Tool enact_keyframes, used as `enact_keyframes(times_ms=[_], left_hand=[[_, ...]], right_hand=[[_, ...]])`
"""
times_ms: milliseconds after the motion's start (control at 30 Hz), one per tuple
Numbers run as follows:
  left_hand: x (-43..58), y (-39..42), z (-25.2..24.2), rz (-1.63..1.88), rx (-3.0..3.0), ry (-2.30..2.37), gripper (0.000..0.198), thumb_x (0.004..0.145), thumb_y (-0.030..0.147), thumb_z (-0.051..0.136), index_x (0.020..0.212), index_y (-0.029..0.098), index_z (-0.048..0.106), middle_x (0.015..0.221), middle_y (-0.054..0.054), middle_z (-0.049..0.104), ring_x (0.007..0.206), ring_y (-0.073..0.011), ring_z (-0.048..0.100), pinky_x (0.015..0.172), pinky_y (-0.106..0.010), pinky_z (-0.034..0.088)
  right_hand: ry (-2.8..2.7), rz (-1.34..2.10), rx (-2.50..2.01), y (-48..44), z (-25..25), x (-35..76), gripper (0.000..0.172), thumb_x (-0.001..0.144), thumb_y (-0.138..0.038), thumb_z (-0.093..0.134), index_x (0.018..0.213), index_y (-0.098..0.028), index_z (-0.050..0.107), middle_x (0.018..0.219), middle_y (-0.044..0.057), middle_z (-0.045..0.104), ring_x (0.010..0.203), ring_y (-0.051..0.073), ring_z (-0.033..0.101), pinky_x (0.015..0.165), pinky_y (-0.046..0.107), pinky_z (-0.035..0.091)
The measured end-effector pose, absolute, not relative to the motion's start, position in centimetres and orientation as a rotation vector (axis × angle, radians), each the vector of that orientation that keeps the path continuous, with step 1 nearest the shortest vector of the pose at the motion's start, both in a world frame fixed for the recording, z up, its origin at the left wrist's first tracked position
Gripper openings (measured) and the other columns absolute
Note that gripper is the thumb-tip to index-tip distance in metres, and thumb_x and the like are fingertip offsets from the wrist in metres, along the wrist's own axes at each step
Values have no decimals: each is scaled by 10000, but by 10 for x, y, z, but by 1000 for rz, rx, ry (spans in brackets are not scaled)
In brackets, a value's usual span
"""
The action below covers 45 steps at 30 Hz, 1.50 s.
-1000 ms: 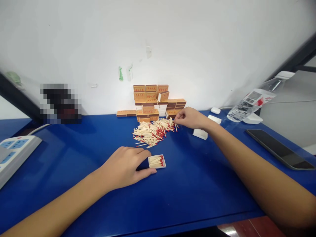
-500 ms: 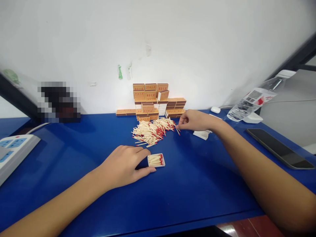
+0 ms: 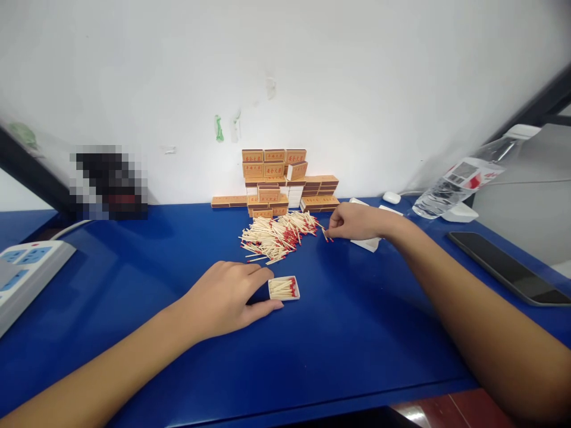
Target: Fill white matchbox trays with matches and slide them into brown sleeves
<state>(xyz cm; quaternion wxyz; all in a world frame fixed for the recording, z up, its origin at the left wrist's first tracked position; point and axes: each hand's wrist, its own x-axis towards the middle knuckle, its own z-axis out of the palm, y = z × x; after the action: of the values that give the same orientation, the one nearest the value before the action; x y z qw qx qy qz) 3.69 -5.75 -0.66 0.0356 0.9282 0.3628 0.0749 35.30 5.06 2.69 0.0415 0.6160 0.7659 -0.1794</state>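
An open white rectangular matchbox tray [image 3: 288, 298], partly filled with pale wooden matches with red heads [image 3: 281, 288], lies on the glossy blue surface [image 3: 334, 351], in front of a loose heap of similar matches [image 3: 270, 236]. The left hand [image 3: 227, 300] is beside the tray, thumb and forefinger parted around its left end; how firmly they press cannot be told. The right hand [image 3: 354, 221] is at the heap's right edge, its fingertips pinched together on a few red-tipped matches [image 3: 325, 233].

Behind the heap, orange-and-brown printed cardboard matchboxes [image 3: 273, 170] stand stacked against the white wall [image 3: 357, 89]. White rectangular pieces [image 3: 368, 244] lie near the right hand, partly hidden by it. Farther right are a small white rounded case [image 3: 391, 198], a tilted clear plastic bottle with a white cap [image 3: 466, 177] and a flat black phone [image 3: 504, 264]. At the far left lies a white power strip with blue socket panels [image 3: 42, 276], near a pixelated dark object [image 3: 107, 181].
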Motion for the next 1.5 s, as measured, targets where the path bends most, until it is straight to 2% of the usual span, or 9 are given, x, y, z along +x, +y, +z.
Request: enact_keyframes(times_ms=[100, 200, 433, 533, 633, 867, 1267, 1400, 1500], left_hand=[[37, -58, -6, 238, 2856, 1110, 413, 1022, 565, 563, 1178, 206, 696, 938, -61, 783, 831, -250, 760, 669, -335, 512], [37, -58, -6, 238, 2854, 1108, 407, 1023, 558, 563, 1186, 208, 694, 948, -61, 783, 839, -250, 760, 672, -337, 515], [38, -57, -6, 211, 2850, 1125, 417, 1023, 564, 561, 1200, 210, 691, 947, -52, 779, 829, -269, 760, 661, -361, 510], [38, -58, -5, 207, 2842, 1120, 411, 1026, 559, 556, 1201, 212, 691, 967, -54, 779, 855, -276, 763, 679, -371, 522], [38, -58, -5, 199, 2843, 1120, 407, 1025, 556, 558, 1198, 213, 691, 969, -54, 778, 853, -281, 763, 679, -379, 528], [36, -58, -7, 220, 2866, 1116, 415, 1023, 567, 559, 1197, 215, 692, 951, -50, 782, 830, -277, 760, 658, -371, 513], [36, -58, -8, 264, 2867, 1134, 413, 1015, 570, 577, 1178, 213, 708, 952, -45, 787, 837, -261, 762, 654, -347, 491], [37, -57, -10, 328, 2841, 1184, 409, 1007, 573, 588, 1172, 220, 714, 917, -32, 783, 764, -233, 736, 616, -330, 452], [37, -56, -11, 370, 2825, 1177, 405, 1000, 574, 603, 1166, 221, 713, 922, -26, 784, 731, -220, 718, 608, -326, 437]], right_hand=[[2330, -538, 1934, 49, 24, 347, 280, 817, -399, 715, 620, -204, 681, 628, 36, 666, 567, 165, 540, 525, 315, 366], [2324, -529, 1988, 46, 22, 342, 226, 790, -321, 722, 606, -202, 664, 623, 36, 668, 568, 166, 556, 527, 310, 373], [2411, -594, 1886, 46, 24, 345, 265, 773, -193, 645, 537, -208, 525, 544, -11, 548, 514, 124, 442, 520, 301, 291], [2543, -481, 1905, 52, 20, 346, 163, 796, -195, 618, 636, -207, 597, 571, -23, 565, 525, 124, 443, 539, 298, 293], [2621, -286, 1920, 56, 15, 345, 71, 814, -222, 627, 760, -202, 668, 654, 0, 642, 575, 146, 507, 565, 298, 317], [2620, -200, 1887, 56, 12, 345, 122, 841, -298, 667, 846, -192, 728, 774, 44, 697, 661, 176, 561, 593, 303, 341], [2649, -378, 1883, 46, 32, 346, 68, 813, -211, 649, 779, -181, 699, 679, 8, 647, 598, 147, 526, 597, 308, 346], [2856, -786, 1487, 15, 42, 319, 140, 860, -329, 678, 830, -199, 720, 663, -24, 594, 596, 129, 482, 579, 286, 342], [2898, -854, 1232, -11, 39, 292, 82, 847, -278, 696, 814, -204, 701, 738, -21, 620, 634, 120, 506, 589, 272, 349]])
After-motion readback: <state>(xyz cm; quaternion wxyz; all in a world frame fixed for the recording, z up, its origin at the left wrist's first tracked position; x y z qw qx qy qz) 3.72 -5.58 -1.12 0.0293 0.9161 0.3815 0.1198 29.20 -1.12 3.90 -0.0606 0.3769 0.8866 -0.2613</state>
